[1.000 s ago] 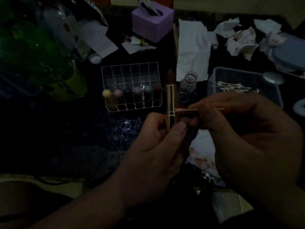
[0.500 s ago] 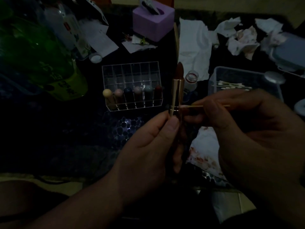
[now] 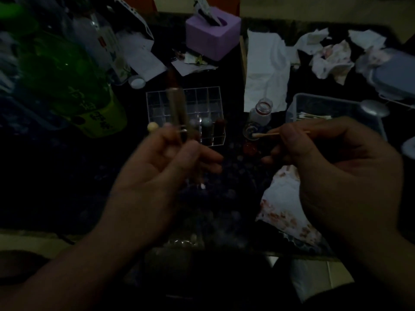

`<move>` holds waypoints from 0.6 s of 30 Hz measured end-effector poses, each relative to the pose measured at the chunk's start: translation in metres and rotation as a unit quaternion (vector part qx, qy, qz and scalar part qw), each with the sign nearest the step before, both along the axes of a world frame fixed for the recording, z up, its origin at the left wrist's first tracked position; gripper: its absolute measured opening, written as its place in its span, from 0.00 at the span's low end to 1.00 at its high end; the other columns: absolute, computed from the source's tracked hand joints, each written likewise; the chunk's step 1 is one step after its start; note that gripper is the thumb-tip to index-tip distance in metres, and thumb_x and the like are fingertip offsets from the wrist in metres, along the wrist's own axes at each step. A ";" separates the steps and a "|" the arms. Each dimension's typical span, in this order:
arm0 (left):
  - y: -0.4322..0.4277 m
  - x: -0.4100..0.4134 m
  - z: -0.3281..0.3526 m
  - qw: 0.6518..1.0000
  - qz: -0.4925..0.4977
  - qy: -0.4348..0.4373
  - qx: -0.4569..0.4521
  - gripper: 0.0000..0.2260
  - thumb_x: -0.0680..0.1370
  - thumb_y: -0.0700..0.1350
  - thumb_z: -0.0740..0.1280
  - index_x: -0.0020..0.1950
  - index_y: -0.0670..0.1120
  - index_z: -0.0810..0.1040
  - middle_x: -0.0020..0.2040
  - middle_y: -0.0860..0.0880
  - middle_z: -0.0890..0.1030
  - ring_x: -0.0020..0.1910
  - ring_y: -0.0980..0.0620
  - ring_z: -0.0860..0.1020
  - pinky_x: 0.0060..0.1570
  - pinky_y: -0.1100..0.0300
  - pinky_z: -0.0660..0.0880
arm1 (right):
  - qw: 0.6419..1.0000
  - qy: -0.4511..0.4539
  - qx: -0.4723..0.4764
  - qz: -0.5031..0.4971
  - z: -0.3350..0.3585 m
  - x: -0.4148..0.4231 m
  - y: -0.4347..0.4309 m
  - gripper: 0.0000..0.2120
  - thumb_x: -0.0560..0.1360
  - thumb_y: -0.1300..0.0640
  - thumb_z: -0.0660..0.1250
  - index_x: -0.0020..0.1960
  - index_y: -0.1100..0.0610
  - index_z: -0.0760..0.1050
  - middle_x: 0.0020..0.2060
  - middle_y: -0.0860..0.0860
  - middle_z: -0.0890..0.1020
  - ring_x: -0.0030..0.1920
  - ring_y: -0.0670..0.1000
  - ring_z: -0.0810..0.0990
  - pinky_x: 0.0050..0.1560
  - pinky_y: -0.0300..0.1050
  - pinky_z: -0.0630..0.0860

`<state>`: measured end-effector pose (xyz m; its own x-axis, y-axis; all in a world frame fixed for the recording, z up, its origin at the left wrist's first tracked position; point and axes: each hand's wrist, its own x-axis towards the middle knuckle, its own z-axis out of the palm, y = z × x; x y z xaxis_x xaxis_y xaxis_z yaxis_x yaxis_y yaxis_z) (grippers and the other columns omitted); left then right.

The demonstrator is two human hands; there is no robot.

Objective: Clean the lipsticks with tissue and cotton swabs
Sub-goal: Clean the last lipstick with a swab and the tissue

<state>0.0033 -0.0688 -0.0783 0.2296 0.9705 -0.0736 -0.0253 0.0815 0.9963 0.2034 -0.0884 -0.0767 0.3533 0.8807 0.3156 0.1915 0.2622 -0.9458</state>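
Dim, cluttered counter [image 3: 67,187]: left fingers [image 3: 190,156] clamp lipstick [image 3: 177,108] near-upright above its middle, before organizer [image 3: 202,102]; right fingers [image 3: 292,140] pinch swab [image 3: 262,135], tip near bottle [image 3: 260,113]. Tube likely light, slick; bullet soft. I'd grip the metal base only.

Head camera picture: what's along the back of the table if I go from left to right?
green bottle → small white cap → purple box → flat white tissue → crumpled tissues → grey lid
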 end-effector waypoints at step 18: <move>0.036 -0.039 -0.063 0.939 0.098 0.319 0.080 0.08 0.73 0.47 0.76 0.51 0.48 0.85 0.46 0.56 0.79 0.42 0.63 0.78 0.41 0.77 0.70 | 0.986 0.067 -0.152 0.017 0.004 -0.040 0.011 0.13 0.76 0.60 0.71 0.34 0.49 0.83 0.31 0.52 0.84 0.32 0.50 0.82 0.32 0.39 0.78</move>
<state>-0.0357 -0.0331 -0.1416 0.0046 0.9999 0.0150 0.5826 -0.0148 0.8126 0.1631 -0.0778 -0.0732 0.3431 0.9392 -0.0123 0.0546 -0.0330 -0.9980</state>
